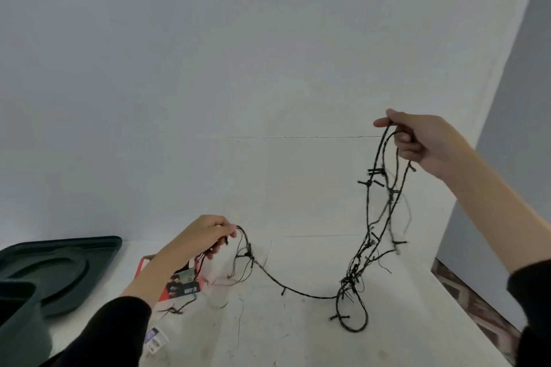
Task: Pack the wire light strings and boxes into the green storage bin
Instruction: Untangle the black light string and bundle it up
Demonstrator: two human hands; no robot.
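The black wire light string [298,292] sags between the pinching right hand [417,140], raised mid-right, and the pinching left hand [205,235], seemingly nearer the dark green plastic storage bin [21,322] lower left.

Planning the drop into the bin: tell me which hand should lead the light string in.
Left, probably. The left hand pinches the light string low, close to the green storage bin; the right hand grips its bunched loops high on the opposite side.

White table [298,343] bearing a dark green lid [59,265] at left, a red box [182,284] beside it, a printed tag [155,337] nearer the front, and the lowest loop of the light string [346,281].
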